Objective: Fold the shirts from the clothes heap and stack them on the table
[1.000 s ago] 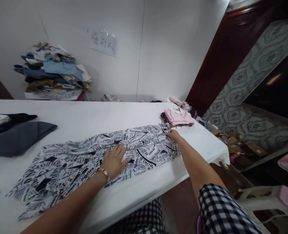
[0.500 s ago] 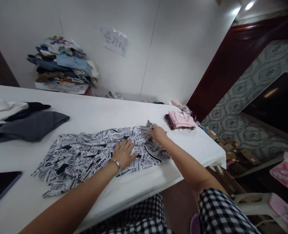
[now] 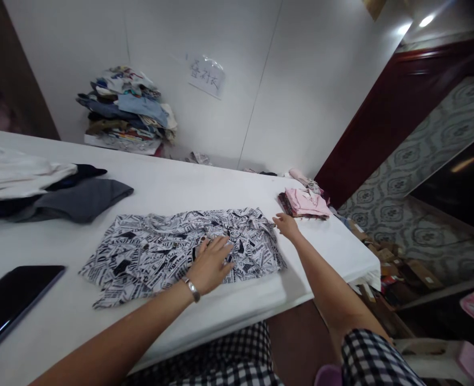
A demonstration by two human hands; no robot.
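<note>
A white shirt with black newspaper print [image 3: 140, 257] lies on the white table in front of me, folded lengthwise into a long strip, with small dark buttons showing. My left hand [image 3: 210, 265], with a bracelet at the wrist, rests flat on its middle, fingers spread. Just off the shirt's far right corner is my right hand [image 3: 288, 226]. Its fingers are loosely bent and apart, and I see no cloth between them.
Folded pink garments [image 3: 307, 202] sit on a dark patterned one at the right. White and grey clothes [image 3: 80, 198] lie at the left, behind a dark flat device [image 3: 15, 295]. A tall clothes pile [image 3: 128, 107] stands by the wall. The table [image 3: 220, 185] has its edge near me.
My right hand has let go of the shirt's right end and moved slightly right. That end now lies flatter. My left hand stays on the shirt. The view has shifted a little left.
</note>
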